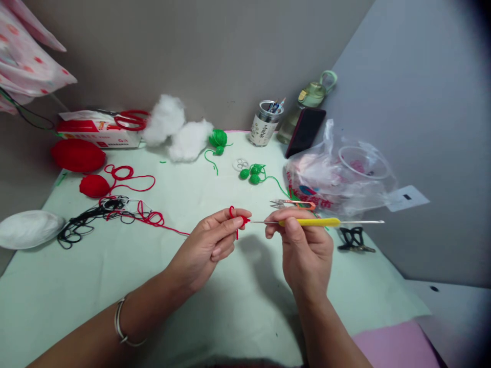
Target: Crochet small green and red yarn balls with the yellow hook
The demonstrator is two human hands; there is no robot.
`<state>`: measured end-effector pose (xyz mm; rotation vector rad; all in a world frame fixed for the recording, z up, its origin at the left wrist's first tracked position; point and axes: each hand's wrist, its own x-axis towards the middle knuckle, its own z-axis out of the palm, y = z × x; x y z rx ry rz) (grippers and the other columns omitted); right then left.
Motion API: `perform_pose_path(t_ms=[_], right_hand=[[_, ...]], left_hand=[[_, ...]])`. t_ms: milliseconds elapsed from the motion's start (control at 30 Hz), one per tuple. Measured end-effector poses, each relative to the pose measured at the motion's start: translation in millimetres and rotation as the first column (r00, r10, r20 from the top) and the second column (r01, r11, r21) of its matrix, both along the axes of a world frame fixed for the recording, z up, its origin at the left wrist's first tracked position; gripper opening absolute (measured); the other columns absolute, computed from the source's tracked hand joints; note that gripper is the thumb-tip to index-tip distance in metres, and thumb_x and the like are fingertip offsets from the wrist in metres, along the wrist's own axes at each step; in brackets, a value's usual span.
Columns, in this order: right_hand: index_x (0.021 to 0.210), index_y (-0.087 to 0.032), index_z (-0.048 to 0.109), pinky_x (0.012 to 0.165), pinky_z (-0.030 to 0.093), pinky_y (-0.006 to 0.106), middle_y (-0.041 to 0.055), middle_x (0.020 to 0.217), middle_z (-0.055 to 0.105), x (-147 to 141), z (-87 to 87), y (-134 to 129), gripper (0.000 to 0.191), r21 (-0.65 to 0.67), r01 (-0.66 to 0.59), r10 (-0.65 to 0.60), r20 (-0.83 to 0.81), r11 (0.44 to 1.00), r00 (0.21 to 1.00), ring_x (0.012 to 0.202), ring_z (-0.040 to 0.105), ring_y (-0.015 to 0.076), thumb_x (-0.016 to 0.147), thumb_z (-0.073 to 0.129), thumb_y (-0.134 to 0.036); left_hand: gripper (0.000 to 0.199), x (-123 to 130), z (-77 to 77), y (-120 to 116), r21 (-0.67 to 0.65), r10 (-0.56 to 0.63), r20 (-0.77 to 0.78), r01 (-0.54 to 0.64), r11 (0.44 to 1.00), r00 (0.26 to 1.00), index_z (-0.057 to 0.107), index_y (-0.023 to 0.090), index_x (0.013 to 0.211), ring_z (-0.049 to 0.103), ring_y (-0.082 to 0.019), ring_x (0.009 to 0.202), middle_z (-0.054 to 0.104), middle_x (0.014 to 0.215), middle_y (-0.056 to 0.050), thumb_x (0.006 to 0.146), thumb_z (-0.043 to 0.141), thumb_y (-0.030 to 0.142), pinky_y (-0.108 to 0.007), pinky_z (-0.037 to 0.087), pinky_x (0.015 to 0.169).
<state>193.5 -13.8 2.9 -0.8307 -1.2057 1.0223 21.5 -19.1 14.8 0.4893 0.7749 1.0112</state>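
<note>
Between the thumb and fingers of my left hand (215, 237) is a small red crochet piece (245, 221), with red yarn looped over the index finger. The yarn (174, 229) runs left across the table toward a red yarn ball (94, 186). My right hand (305, 245) grips the yellow handle of a crochet hook (314, 222), held level. Its thin metal shaft points left, and the tip reaches the edge of the red piece. Just behind my right hand lie orange-handled thread snips (303, 205).
Black yarn (82, 225), a larger red ball (79, 155) and white stuffing (190, 140) lie left and back. Green balls (255, 178), a pen can (264, 123), a bottle (312, 94), a phone (306, 132) and a plastic bag (326, 179) stand or lie behind and right.
</note>
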Motion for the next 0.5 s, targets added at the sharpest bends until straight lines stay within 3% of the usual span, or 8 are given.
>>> perform_pose_path(t_ms=[500], right_hand=[[0.099, -0.026, 0.079, 0.068, 0.051, 0.031, 0.0008, 0.087, 0.072, 0.7, -3.5, 0.3, 0.017, 0.023, 0.014, -0.015, 0.066, 1.000, 0.998, 0.073, 0.063, 0.0142, 0.102, 0.062, -0.026]], left_hand=[[0.010, 1.0, 2.7, 0.3, -0.011, 0.001, 0.007, -0.001, 1.000, 1.000, 0.073, 0.014, 0.090, 0.015, 0.001, 0.040, 0.043, 0.056, 0.010, 0.090, 0.075, 0.023, -0.015, 0.017, 0.041]])
